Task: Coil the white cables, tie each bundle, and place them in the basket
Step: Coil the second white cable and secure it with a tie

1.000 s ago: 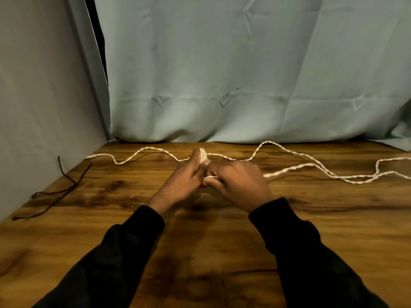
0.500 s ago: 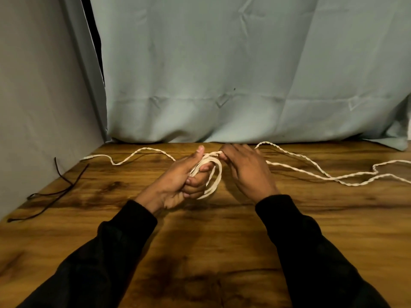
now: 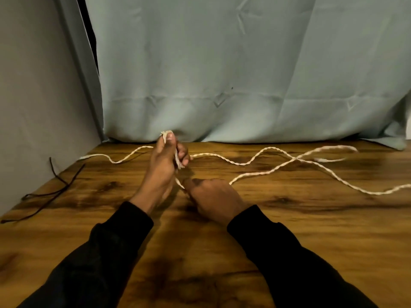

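A long white twisted cable [image 3: 275,168] snakes across the back of the wooden table [image 3: 311,223], running off to the right. My left hand [image 3: 164,165] is raised near the table's back edge and grips a few coiled loops of that cable, thumb pressed on top. My right hand [image 3: 213,196] sits lower and nearer, just right of the left, and pinches the cable strand that runs down from the coil. The cable's far end [image 3: 89,156] lies at the left by the wall. No basket is in view.
A thin dark cord [image 3: 53,190] lies loose on the table's left side by the grey wall [image 3: 40,107]. A pale curtain [image 3: 244,74] hangs along the back edge.
My left hand has lifted the coil up and away toward the curtain. My right hand has dropped toward me, drawing the strand down; the loose cable on the right has shifted.
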